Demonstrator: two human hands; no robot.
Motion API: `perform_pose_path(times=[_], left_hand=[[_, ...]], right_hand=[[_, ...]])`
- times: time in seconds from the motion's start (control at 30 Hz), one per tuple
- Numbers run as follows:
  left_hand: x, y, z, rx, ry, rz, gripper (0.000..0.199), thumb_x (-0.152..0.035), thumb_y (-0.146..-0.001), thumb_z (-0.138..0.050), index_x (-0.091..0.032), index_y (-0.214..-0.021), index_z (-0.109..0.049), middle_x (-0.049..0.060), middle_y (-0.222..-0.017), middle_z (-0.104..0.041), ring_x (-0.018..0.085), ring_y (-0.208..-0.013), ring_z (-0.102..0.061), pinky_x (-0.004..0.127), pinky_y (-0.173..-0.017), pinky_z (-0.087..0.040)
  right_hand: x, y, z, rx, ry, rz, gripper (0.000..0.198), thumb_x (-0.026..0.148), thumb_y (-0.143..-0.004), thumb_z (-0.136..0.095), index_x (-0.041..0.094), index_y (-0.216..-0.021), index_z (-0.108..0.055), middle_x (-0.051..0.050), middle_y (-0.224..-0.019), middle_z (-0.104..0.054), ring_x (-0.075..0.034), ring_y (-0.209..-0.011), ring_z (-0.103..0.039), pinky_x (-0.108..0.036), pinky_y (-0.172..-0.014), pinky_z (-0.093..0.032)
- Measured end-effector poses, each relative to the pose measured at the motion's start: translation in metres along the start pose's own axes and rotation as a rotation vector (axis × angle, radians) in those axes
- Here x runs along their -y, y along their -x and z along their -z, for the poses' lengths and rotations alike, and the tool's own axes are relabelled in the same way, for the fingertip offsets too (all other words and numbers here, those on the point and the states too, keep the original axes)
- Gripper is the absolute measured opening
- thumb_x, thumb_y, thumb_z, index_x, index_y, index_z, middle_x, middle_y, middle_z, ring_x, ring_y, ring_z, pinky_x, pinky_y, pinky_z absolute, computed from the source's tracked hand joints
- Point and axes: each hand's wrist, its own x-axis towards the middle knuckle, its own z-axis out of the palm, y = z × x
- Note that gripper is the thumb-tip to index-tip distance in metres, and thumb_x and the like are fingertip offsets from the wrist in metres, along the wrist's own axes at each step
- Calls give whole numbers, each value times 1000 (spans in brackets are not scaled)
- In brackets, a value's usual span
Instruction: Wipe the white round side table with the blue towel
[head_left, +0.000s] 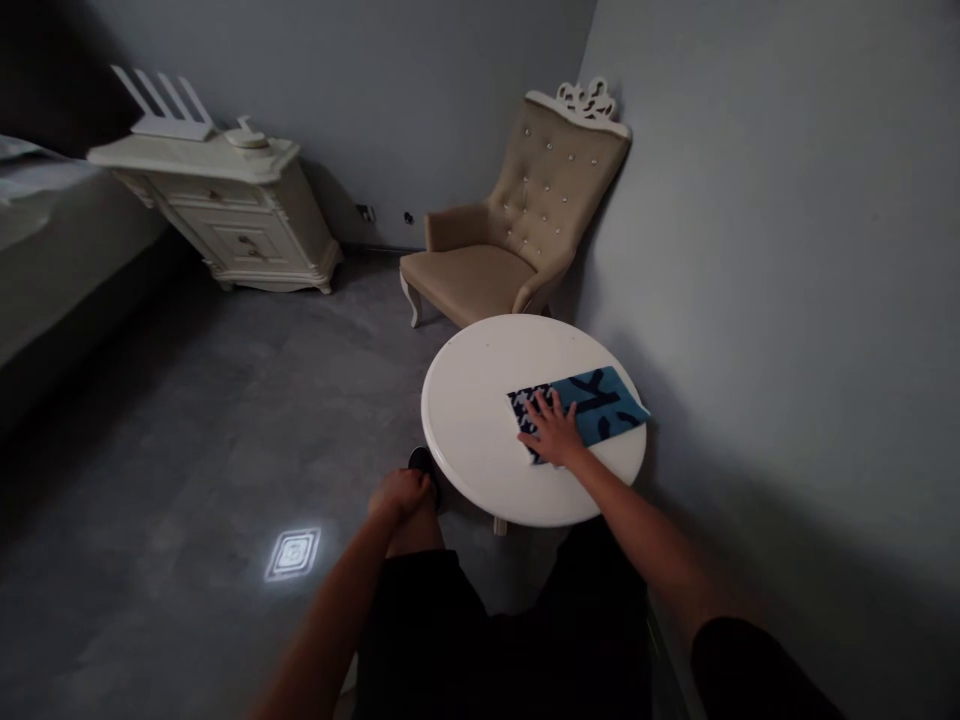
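My right hand (553, 430) lies flat with fingers spread on the left part of a folded cloth (600, 402). The cloth is blue with dark markings, and its left end has a black-and-white houndstooth pattern. It lies on a round white table (472, 420), and its right corner reaches over the table's edge. My left hand (405, 492) rests on my left knee, left of the table. Its fingers cannot be made out clearly.
A beige tufted armchair (472, 278) stands behind the table, near the room's corner. A grey wall (787, 300) runs close along the right. To the left are a white nightstand (247, 230) with a white router (172, 125) on it and a bed (67, 240).
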Motion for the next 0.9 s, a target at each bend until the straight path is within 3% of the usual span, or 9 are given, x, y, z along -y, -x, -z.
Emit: perform_pose_path(times=[0.07, 0.17, 0.27, 0.4, 0.53, 0.7, 0.8, 0.9], left_hand=[[-3, 2, 2, 6, 2, -3, 60, -50, -111, -38, -22, -115, -90, 21, -125, -85, 37, -118, -80, 44, -98, -59], [-8, 4, 6, 19, -30, -9, 60, -49, -112, -37, -21, -119, -90, 21, -128, -84, 36, -119, -80, 43, -99, -59], [-10, 5, 7, 30, -75, -18, 63, -49, -114, -35, -18, -120, -89, 22, -131, -84, 34, -122, -80, 41, -103, -58], [-5, 5, 4, 28, -88, -21, 64, -50, -115, -33, -17, -119, -88, 22, -130, -83, 34, -122, -80, 42, -105, -57], [3, 5, 1, 18, -85, -1, 63, -52, -115, -33, -21, -117, -88, 20, -129, -84, 34, -121, -80, 42, -104, -57], [-1, -1, 0, 23, -47, -5, 62, -52, -114, -36, -20, -118, -89, 21, -130, -84, 34, -121, -79, 42, -103, -57], [-8, -3, 0, 16, -23, 15, 61, -52, -113, -38, -20, -118, -89, 22, -130, -83, 35, -120, -79, 43, -102, -57], [-11, -3, 0, 10, -9, 12, 62, -52, -112, -39, -18, -117, -90, 23, -130, -83, 36, -119, -79, 43, -101, -58]], right_hand=[[44, 2, -7, -24, -46, -5, 93, 81, -112, -41, 28, -186, -26, -11, -194, -1, -54, -176, 8, -93, -130, -3], [91, 4, -6, -36, -104, 97, 90, 81, -112, -39, 30, -185, -31, -9, -194, -3, -55, -176, 6, -94, -129, -4], [115, 3, -2, -80, -100, 230, 83, 77, -114, -38, 32, -183, -36, -6, -194, -9, -52, -177, 3, -92, -131, -2], [124, -2, -5, -120, -98, 251, 81, 74, -114, -41, 30, -182, -39, -7, -193, -16, -50, -177, -2, -93, -131, 0], [108, -7, -11, -137, -86, 212, 81, 73, -113, -45, 32, -183, -37, -6, -194, -16, -48, -178, -2, -90, -132, 0], [41, -10, -2, -107, -58, 61, 77, 67, -116, -41, 28, -183, -36, -8, -194, -15, -49, -178, -4, -90, -133, -5], [12, 7, -2, -157, -46, 115, 78, 65, -116, -43, 21, -180, -43, -11, -192, -21, -45, -178, -8, -78, -140, -8], [15, 46, -20, -208, -35, 188, 89, 73, -110, -56, 15, -178, -47, -19, -188, -32, -45, -177, -17, -72, -142, -9]])
